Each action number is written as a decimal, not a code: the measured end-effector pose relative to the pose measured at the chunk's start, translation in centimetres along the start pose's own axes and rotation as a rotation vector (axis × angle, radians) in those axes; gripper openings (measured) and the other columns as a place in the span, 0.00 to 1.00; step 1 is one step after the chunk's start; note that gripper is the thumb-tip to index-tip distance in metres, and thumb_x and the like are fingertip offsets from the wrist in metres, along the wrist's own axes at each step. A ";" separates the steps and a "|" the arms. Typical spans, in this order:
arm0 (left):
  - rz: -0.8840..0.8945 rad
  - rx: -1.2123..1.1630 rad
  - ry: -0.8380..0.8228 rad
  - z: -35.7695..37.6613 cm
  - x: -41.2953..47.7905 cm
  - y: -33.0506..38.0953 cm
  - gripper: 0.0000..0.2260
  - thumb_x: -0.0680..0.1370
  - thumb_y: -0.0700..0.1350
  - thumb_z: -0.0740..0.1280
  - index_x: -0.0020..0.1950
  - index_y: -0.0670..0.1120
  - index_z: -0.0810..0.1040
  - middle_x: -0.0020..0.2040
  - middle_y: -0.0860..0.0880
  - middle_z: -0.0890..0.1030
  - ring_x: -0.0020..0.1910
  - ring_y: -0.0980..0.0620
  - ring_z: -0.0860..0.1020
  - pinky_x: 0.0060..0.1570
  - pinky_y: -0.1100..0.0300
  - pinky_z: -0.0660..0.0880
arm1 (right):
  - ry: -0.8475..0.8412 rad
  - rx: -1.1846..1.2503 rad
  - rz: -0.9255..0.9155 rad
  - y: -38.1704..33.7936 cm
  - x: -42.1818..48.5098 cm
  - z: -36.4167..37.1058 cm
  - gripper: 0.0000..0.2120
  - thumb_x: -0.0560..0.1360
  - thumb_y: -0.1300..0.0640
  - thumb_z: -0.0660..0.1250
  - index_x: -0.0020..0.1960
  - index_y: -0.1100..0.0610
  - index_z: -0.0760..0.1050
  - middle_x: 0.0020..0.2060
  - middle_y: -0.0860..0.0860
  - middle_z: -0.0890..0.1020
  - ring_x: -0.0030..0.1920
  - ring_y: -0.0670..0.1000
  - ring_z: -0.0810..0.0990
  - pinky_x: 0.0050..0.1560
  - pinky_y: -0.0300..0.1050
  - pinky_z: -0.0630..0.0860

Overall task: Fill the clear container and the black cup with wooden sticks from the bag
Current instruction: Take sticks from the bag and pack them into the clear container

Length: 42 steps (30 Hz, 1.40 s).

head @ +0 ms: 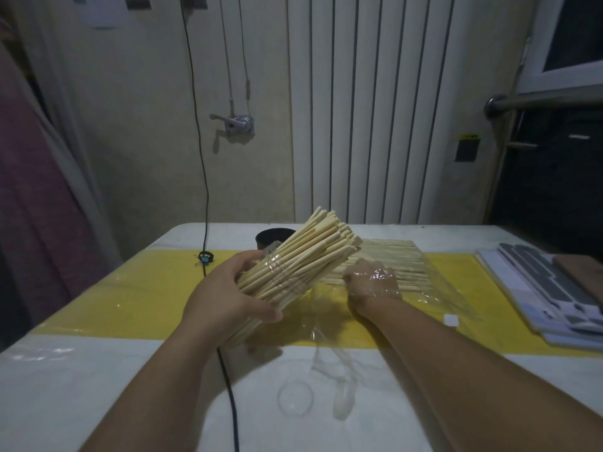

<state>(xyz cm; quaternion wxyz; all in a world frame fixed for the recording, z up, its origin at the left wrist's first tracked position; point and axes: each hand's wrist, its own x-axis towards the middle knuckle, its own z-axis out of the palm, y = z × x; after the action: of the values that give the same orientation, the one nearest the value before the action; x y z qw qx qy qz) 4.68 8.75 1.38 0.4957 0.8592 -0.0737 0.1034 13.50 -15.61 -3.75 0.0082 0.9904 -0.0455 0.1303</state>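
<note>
My left hand (225,298) grips a clear container (277,275) packed with wooden sticks (313,252). It is tilted, and the stick ends point up and to the right. The black cup (272,238) stands behind this bundle, mostly hidden by it. To the right, the clear plastic bag (434,288) lies flat on the table with a layer of sticks (401,259) inside. My right hand (372,282) is inside the bag's mouth, under the film and just in front of those sticks. The film blurs its fingers, so what they hold is unclear.
A round clear lid (295,398) and a crumpled strip of clear plastic (342,393) lie on the white table near me. A black cable (228,386) runs across the yellow band (130,295). Flat boards (538,288) are stacked at the right edge.
</note>
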 end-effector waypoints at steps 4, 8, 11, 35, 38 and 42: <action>0.003 -0.004 -0.002 0.0 0.0 0.1 0.36 0.48 0.49 0.79 0.52 0.70 0.73 0.49 0.61 0.82 0.42 0.63 0.81 0.47 0.54 0.79 | -0.036 0.042 -0.015 0.3 0.1 -0.3 0.12 0.75 0.55 0.63 0.57 0.48 0.78 0.58 0.49 0.78 0.60 0.56 0.76 0.59 0.47 0.72; -0.001 -0.003 -0.002 0.0 0.0 0.0 0.36 0.48 0.49 0.80 0.52 0.70 0.74 0.49 0.62 0.82 0.42 0.65 0.81 0.46 0.55 0.79 | -0.089 0.084 -0.019 0.3 0.0 -0.8 0.15 0.80 0.48 0.57 0.63 0.46 0.76 0.63 0.49 0.75 0.64 0.55 0.73 0.65 0.52 0.68; -0.004 0.009 -0.001 0.0 0.0 0.0 0.36 0.47 0.50 0.80 0.52 0.70 0.74 0.51 0.61 0.82 0.42 0.64 0.81 0.48 0.53 0.80 | -0.093 0.074 -0.027 0.1 -0.2 -0.9 0.14 0.80 0.47 0.59 0.63 0.44 0.75 0.63 0.50 0.74 0.64 0.55 0.72 0.65 0.52 0.68; -0.002 0.002 -0.014 0.1 -0.1 0.2 0.37 0.44 0.53 0.79 0.51 0.71 0.75 0.48 0.63 0.83 0.45 0.59 0.82 0.51 0.46 0.80 | -0.292 0.190 -0.101 1.0 -1.1 -3.0 0.08 0.76 0.45 0.67 0.54 0.44 0.76 0.62 0.49 0.77 0.65 0.55 0.74 0.65 0.50 0.70; 0.005 0.001 -0.014 0.1 -0.2 0.4 0.37 0.46 0.51 0.79 0.51 0.71 0.75 0.48 0.61 0.83 0.45 0.59 0.82 0.51 0.47 0.81 | -0.251 0.245 -0.095 1.1 -1.4 -2.5 0.11 0.78 0.48 0.68 0.60 0.45 0.75 0.63 0.50 0.77 0.65 0.55 0.74 0.64 0.50 0.71; 0.004 0.001 -0.015 0.1 -0.3 0.4 0.37 0.47 0.50 0.79 0.53 0.69 0.74 0.50 0.59 0.82 0.47 0.57 0.82 0.50 0.49 0.80 | -0.246 0.173 -0.120 1.0 -1.7 -2.5 0.09 0.79 0.48 0.64 0.57 0.48 0.77 0.62 0.50 0.77 0.65 0.56 0.74 0.63 0.48 0.71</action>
<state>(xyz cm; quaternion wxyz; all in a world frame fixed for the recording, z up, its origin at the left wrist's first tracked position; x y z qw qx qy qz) 4.33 8.44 1.63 0.4943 0.8601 -0.0792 0.0981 11.13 -16.33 -1.81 -0.0749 0.9968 0.0244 0.0107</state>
